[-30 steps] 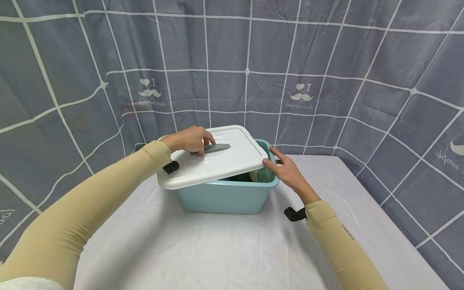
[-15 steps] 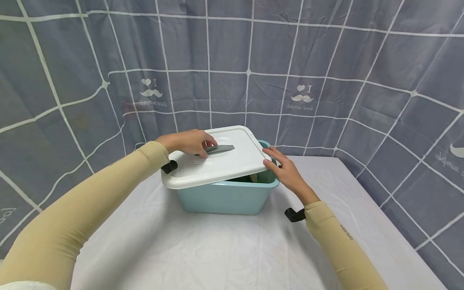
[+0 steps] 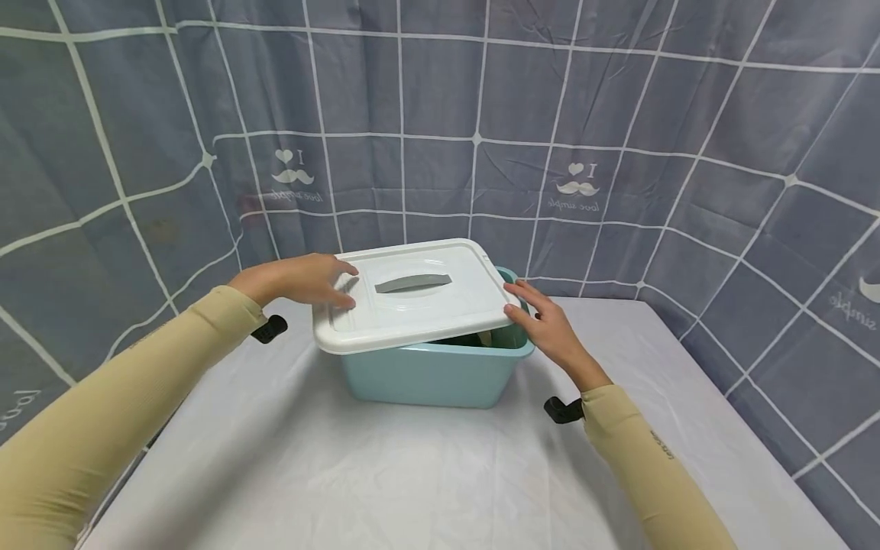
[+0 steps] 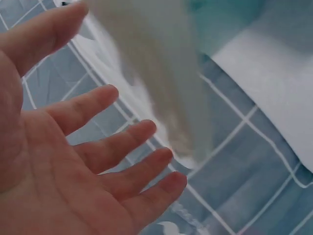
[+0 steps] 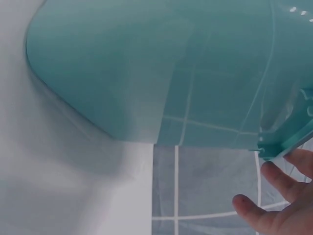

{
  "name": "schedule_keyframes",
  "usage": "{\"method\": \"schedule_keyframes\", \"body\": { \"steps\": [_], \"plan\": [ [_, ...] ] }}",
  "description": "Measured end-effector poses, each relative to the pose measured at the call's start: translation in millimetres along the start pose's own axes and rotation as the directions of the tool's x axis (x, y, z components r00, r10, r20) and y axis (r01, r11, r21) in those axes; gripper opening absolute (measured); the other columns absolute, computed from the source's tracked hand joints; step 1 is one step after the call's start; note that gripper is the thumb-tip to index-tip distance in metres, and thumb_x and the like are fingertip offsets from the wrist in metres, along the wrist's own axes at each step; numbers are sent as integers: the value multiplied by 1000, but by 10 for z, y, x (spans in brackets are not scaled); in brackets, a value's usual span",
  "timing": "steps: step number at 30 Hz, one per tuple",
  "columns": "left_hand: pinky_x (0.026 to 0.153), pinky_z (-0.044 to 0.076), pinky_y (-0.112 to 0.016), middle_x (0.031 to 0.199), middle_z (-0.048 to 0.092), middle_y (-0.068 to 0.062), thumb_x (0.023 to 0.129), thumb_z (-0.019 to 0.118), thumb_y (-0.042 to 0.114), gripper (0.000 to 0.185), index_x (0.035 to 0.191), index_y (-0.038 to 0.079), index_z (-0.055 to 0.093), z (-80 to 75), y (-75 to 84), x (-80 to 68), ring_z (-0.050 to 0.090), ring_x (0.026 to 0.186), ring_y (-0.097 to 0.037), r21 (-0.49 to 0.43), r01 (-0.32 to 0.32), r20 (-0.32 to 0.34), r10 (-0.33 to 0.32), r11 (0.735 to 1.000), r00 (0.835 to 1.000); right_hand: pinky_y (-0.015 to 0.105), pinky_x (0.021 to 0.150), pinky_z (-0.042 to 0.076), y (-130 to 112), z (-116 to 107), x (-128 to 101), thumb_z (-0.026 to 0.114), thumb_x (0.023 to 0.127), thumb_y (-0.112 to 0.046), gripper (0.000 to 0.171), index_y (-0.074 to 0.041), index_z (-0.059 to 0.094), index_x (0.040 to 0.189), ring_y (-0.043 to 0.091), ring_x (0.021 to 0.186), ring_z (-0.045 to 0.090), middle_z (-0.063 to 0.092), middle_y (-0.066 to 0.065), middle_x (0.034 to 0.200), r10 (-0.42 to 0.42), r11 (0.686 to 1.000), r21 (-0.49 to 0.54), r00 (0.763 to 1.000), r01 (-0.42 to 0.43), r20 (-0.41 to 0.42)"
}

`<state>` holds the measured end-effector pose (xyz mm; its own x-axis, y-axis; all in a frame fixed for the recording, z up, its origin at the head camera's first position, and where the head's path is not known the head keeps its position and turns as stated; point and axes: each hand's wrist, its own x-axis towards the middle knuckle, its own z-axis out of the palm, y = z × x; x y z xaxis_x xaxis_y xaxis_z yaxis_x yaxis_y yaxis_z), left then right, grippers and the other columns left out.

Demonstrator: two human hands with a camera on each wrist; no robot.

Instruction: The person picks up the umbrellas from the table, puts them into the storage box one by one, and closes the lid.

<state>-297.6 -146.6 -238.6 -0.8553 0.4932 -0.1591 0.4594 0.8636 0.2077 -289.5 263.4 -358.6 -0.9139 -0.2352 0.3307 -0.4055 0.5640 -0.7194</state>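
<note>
A white lid [image 3: 447,317] with a grey handle [image 3: 412,283] lies askew and tilted over a light blue tub [image 3: 426,378], overhanging its left side. My left hand [image 3: 302,279] is at the lid's left edge, fingers spread and thumb apart. The left wrist view shows its open palm [image 4: 63,161] beside the blurred lid edge. At the lid's right edge, my right hand [image 3: 550,328] touches with thumb and forefinger tips. In the right wrist view, its loosely extended fingers [image 5: 286,183] are right by the tub's rim. Through the front gap, something dark with a tan piece [image 3: 485,338] shows; the rest is hidden.
The tub stands on a table with a white cloth [image 3: 412,473]. A grey curtain [image 3: 440,99] with white grid lines hangs behind and along both sides. Black wrist mounts [image 3: 564,410] sit below the wrists.
My left hand has let go of the lid's grey handle and moved left to the lid's edge. The lid has shifted slightly right. The right hand has stayed at the right edge.
</note>
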Motion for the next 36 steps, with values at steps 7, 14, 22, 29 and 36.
{"method": "schedule_keyframes", "body": {
  "steps": [7,14,22,29,36],
  "plan": [
    [116,32,-57,151,46,-26,97,65,36,61,145,1,52,122,-76,-49,38,144,-43,-54,-25,-38,23,998,999,67,112,31,23,-22,-37,58,101,-43,54,-22,50,150,38,152,25,32,8,164,-3,999,-50,1000,2,-22],
    [115,32,-58,152,46,-24,99,63,35,58,145,2,53,176,-114,5,38,144,-43,-105,-56,-38,52,993,998,66,113,29,6,-36,-95,58,101,-41,53,-19,52,149,37,149,29,38,11,161,-52,994,-104,996,44,-68],
    [116,31,-59,155,42,-24,98,65,36,57,145,7,54,165,-99,47,36,145,-43,-129,-57,-30,53,990,998,65,114,28,-51,-43,-225,59,101,-38,52,-19,52,148,34,146,35,43,10,157,-85,991,-116,992,74,-92],
    [118,28,-59,158,37,-23,98,65,37,56,145,9,54,179,-119,96,32,147,-44,-141,-64,-24,61,988,998,67,113,29,-55,-32,-310,62,99,-34,50,-17,55,146,35,146,36,44,9,157,-123,985,-141,983,104,-136],
    [118,26,-59,160,36,-21,96,67,38,57,145,11,54,186,-194,151,30,148,-43,-169,-85,-31,81,982,996,66,112,29,-56,0,-395,66,97,-30,48,-14,57,142,34,143,40,46,8,156,-166,980,-141,971,142,-173]
  ]
}}
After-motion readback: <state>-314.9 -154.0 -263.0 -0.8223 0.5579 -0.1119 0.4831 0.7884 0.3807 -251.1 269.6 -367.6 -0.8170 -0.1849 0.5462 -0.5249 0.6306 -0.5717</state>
